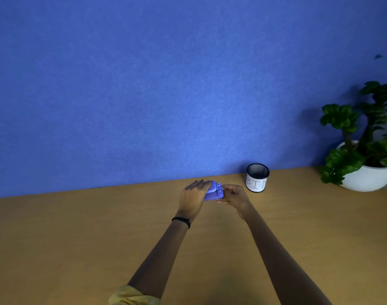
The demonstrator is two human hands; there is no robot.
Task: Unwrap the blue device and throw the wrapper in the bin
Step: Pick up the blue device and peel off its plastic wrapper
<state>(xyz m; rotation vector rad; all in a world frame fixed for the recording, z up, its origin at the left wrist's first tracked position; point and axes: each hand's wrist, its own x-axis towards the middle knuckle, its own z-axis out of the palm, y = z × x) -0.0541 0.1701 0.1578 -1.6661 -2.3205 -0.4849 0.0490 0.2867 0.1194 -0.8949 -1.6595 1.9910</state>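
Note:
A small blue device is held just above the wooden table, near the blue wall. My left hand covers its left side, fingers curled over the top. My right hand pinches its right end, fingers closed. Any wrapper on the device is too small to make out. The bin, a black mesh cup with a white paper label reading BIN, stands on the table just right of my right hand, against the wall.
A potted green plant in a white bowl-shaped pot sits at the far right of the table. The blue felt wall rises straight behind the table's back edge.

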